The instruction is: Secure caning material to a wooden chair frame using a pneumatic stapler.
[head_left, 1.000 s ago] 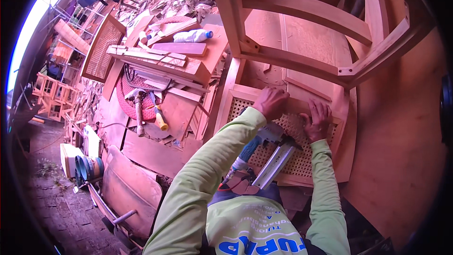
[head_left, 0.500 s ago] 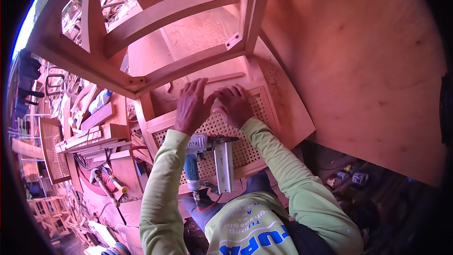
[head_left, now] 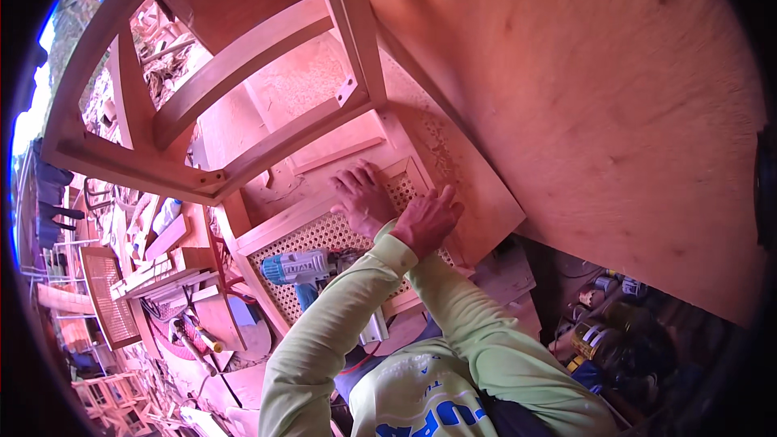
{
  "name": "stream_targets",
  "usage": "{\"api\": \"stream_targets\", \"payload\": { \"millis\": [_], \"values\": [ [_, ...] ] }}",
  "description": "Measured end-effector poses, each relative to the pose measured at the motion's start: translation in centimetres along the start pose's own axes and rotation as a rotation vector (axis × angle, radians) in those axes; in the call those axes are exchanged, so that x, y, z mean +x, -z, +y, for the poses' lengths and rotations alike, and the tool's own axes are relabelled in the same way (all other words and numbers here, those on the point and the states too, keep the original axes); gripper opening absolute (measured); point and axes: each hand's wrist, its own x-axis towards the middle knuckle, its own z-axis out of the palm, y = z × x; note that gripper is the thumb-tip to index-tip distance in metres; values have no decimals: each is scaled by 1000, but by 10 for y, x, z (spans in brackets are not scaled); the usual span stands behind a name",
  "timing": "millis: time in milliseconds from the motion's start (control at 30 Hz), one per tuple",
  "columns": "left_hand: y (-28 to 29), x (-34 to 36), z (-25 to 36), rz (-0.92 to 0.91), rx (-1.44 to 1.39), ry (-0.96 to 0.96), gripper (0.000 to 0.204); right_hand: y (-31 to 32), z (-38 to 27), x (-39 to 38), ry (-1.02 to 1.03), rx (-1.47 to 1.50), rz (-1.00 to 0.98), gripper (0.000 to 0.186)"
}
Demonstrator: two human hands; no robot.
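My forearms cross over a wooden frame (head_left: 279, 224) with a woven cane panel (head_left: 324, 231). My right hand (head_left: 364, 197) rests with its fingers spread on the panel and the frame's far rail. Over its wrist, my left hand (head_left: 429, 222) reaches toward the right side of the frame, fingers stretched out. Neither hand holds anything that I can see. A blue and grey nail gun (head_left: 298, 269) lies on the cane, partly covered by my left sleeve.
A wooden chair frame (head_left: 279, 150) stands just beyond the panel. To the right rises a large plywood sheet (head_left: 583, 113). On the left are stacked wood offcuts (head_left: 158, 275), a hammer (head_left: 190, 340) and another cane panel (head_left: 108, 295). Power tools (head_left: 595, 340) lie in shadow at lower right.
My hands were side by side at the frame's far rail. Now my left hand has crossed to the right over my right arm. The view has shifted, and the nail gun appears turned.
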Motion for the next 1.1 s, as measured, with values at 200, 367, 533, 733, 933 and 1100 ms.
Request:
{"api": "stream_targets", "payload": {
  "millis": [200, 367, 533, 733, 933, 1100],
  "values": [
    [-4, 1, -8, -48, -30, -23, 30, 2, -2, 0, -28, 22, 16, 64],
    [-2, 9, -25, -72, -7, -230, 15, -1, 3, 3, 14, 34, 50, 66],
    [6, 10, -38, -122, 3, -373, 11, -1, 4, 4, 40, 53, 75, 69],
    [11, 9, -35, -172, 25, -300, 10, -2, 4, 4, 42, 43, 96, 71],
    [11, 13, -34, -35, 266, -455, 10, 0, 1, 3, 30, 33, 80, 73],
    [7, 18, -32, -50, 242, -445, 10, 4, 4, 2, 37, 35, 101, 71]
  ]
}}
